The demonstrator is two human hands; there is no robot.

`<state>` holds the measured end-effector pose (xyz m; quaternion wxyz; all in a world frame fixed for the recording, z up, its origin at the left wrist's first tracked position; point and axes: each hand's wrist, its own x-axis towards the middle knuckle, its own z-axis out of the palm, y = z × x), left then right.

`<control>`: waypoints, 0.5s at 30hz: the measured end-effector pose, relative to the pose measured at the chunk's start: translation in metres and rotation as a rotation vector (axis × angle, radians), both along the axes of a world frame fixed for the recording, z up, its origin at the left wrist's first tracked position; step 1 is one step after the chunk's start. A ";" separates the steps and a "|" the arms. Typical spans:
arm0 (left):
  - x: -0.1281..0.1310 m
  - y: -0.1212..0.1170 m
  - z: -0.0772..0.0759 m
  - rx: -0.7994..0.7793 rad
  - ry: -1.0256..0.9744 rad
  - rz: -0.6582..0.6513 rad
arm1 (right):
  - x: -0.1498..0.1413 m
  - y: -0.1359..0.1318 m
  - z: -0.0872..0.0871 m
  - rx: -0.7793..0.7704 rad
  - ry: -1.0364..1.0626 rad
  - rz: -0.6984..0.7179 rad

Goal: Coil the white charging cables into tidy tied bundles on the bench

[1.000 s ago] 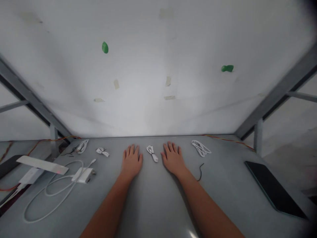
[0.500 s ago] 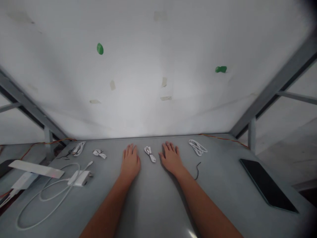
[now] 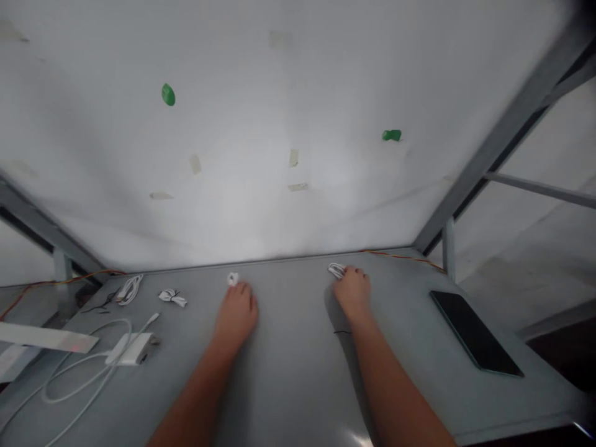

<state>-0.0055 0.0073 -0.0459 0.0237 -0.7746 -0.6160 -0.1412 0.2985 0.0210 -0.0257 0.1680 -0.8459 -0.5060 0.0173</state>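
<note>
My left hand [image 3: 236, 313] is closed around a bundled white cable [image 3: 233, 279]; one looped end sticks out past the fingertips and the rest is hidden under the hand. On the right, my right hand [image 3: 354, 292] has its fingers closed on a loosely coiled white cable [image 3: 336, 270], whose loops show to the left of the fingers. A thin black tie [image 3: 342, 332] lies on the grey table [image 3: 293, 354] beside my right wrist, partly covered by the arm.
Two more white cable bundles [image 3: 172, 297] [image 3: 129, 290] lie to the left, near black ties. A white charger [image 3: 130, 349] with a long cable sits before them, next to a white strip [image 3: 51, 337]. A dark phone-like slab [image 3: 475, 332] rests at right. A white wall [image 3: 261, 217] stands behind.
Both hands lay flat with fingers spread before. My left hand now grips the tied bundle from the middle; my right has moved right onto the loose coil. The view has shifted right.
</note>
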 end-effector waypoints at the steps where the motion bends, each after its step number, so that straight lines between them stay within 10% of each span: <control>1: -0.010 0.003 0.001 0.003 0.045 0.087 | -0.011 0.000 0.000 0.002 -0.007 0.069; 9: -0.020 0.000 0.014 0.021 -0.094 0.372 | -0.090 -0.019 -0.007 0.101 0.459 0.649; 15: 0.012 -0.002 0.006 -0.201 -0.407 0.362 | -0.091 -0.020 -0.005 0.041 0.310 0.584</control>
